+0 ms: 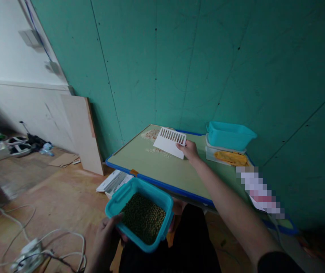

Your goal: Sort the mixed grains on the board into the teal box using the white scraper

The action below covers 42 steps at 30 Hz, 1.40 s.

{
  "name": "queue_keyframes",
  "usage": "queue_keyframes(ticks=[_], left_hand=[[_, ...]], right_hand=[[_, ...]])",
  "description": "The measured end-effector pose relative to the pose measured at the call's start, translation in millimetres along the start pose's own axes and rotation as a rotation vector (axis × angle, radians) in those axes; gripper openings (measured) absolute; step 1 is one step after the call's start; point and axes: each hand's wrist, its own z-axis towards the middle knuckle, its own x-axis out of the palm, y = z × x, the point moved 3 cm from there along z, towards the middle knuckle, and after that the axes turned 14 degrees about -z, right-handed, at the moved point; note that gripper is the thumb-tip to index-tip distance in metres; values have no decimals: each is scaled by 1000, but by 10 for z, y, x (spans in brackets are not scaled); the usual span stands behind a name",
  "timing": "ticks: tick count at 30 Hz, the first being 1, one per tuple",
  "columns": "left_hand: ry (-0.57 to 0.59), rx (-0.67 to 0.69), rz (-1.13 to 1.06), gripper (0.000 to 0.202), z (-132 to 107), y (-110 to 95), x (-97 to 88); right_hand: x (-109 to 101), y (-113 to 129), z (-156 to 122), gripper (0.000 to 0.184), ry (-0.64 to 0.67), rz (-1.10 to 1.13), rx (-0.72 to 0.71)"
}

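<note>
My left hand [107, 232] grips the near left side of a turquoise plastic bin [120, 198], its thumb over the rim. Inside lie dark green beans and pale tan beans [144, 218], side by side and partly mixed. The bin is held over my lap, in front of the table's near edge. Stretched over the table [162, 170], my right hand [191, 151] pinches the right end of a flat white slotted scraper [168, 146], with a row of slots along its far edge. Beside it lies a spread of pale and reddish grains [150, 134]; a thinner scatter [159, 152] lies nearer.
Another turquoise bin [230, 136] sits on a white container at the table's back right, near a yellow cloth [230, 157]. A blurred-out packet [260, 191] lies at the right. Green wall panels [179, 68] stand behind. A power strip [30, 254] with cables lies on the floor.
</note>
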Motion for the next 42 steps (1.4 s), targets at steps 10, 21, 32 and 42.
queue_keyframes(ticks=[10,21,32,42], left_hand=[[1,-69,59,52,-35,-56,118],[29,-23,58,56,-37,-42,104],[39,-19,51,52,-29,-40,99],[25,-26,52,54,-39,-55,123]], right_hand=[[26,32,-7,25,36,17,12],[63,32,-21,29,61,59,-6],[79,63,-35,24,34,42,-15],[131,91,-72,22,111,60,-31]])
